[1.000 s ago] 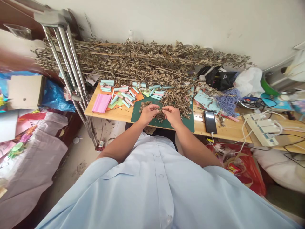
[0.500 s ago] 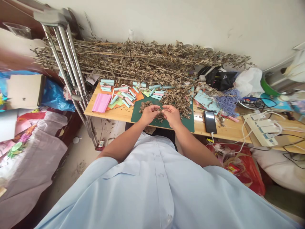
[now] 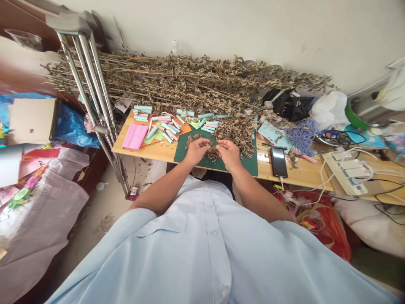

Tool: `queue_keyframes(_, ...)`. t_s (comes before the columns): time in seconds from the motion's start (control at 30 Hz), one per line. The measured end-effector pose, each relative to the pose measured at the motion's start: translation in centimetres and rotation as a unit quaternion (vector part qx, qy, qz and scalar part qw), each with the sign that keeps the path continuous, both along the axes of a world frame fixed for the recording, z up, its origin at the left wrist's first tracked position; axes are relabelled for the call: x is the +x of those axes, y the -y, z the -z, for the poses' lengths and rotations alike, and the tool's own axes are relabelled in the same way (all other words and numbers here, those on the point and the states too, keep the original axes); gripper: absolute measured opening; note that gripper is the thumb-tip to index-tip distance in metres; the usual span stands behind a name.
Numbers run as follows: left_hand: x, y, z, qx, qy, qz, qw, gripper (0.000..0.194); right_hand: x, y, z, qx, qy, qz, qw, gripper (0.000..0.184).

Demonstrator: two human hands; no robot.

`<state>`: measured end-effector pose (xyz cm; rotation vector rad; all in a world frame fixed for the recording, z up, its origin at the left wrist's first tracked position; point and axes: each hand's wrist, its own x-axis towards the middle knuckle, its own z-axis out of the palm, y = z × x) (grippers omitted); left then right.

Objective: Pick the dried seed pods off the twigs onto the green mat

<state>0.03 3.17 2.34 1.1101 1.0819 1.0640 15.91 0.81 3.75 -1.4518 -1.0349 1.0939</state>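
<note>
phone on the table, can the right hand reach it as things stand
Probably yes: the right hand is over the green cutting mat, and nothing stands between it and the smartphone, though its fingers pinch dried leaves.

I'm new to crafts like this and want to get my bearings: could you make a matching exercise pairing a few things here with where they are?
Things:
1. left hand
2. smartphone
3. pink paper stack
4. power strip

Places:
A. Left end of the wooden table
B. Right of the table, with white cords
C. Pinching dried leaves above the green cutting mat
D. On the table, right of the mat

Pairs: 1-C, 2-D, 3-A, 4-B
</note>
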Motion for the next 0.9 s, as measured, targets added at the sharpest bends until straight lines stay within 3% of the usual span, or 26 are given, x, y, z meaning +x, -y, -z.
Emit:
queue_keyframes(0.13, -0.4, 0.1, -0.7, -0.028, 0.030, -0.028, 0.999, 0.031, 0.2, 0.0, 0.5, -0.005, 0.016, -0.010, 1.000, 0.033)
queue_keyframes(0.27, -0.6, 0.5, -1.4, -0.068, 0.076, -0.001, 0.995, 0.033, 0.7, -0.3, 1.2, 0.004, 0.081, -0.024, 0.996, 0.033)
queue_keyframes(0.43, -0.6, 1.1, -1.5, -0.082, 0.126, 0.032, 0.988, 0.039, 1.4, -0.6, 1.2, 0.041, 0.170, 0.018, 0.984, 0.028)
queue_keyframes(0.53, -0.5, 1.3, -1.4, -0.085, 0.132, 0.041, 0.987, 0.039, 1.1, -0.1, 0.3, 0.058, 0.139, 0.021, 0.988, 0.028)
queue_keyframes(0.7, -0.1, 1.6, -1.7, -0.083, 0.123, 0.053, 0.988, 0.033, -0.5, 1.0, -1.7, 0.048, 0.064, -0.060, 0.995, 0.037)
queue_keyframes(0.9, 0.2, 1.9, -2.3, -0.078, 0.112, 0.080, 0.987, 0.028, -0.8, 0.8, -1.8, 0.047, 0.079, -0.043, 0.995, 0.035)
